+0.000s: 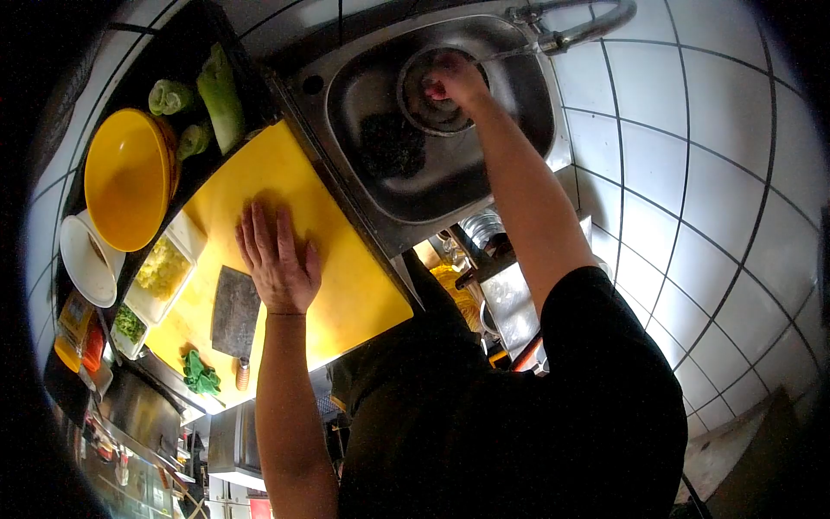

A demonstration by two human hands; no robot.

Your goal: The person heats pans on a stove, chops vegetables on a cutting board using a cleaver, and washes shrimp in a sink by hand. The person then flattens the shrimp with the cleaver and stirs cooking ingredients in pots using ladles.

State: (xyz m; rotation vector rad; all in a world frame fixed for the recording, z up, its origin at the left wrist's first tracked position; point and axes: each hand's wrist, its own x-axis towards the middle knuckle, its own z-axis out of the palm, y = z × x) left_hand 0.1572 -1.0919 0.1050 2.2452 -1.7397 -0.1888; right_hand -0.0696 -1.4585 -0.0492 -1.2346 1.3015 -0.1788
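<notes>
My left hand point(278, 259) lies flat on the yellow cutting board point(341, 277), fingers stretched out and holding nothing. Beside it rests a cleaver point(233, 310) with a wide dark blade, its handle towards the board's near edge. My right hand point(456, 80) reaches into a round metal bowl point(450, 128) in the steel sink point(497, 160). Its fingers are curled, and what they hold, if anything, is too dark to make out. The faucet point(588, 33) reaches over the sink from the right. Green leaves point(201, 372) lie near the cleaver's handle.
Left of the board stand yellow bowls point(128, 177), a white bowl point(89, 264), a tray of chopped pale-yellow food point(162, 270) and a tub of chopped greens point(130, 323). Thick green vegetable pieces point(220, 99) lie behind. A tiled wall point(657, 147) bounds the right side.
</notes>
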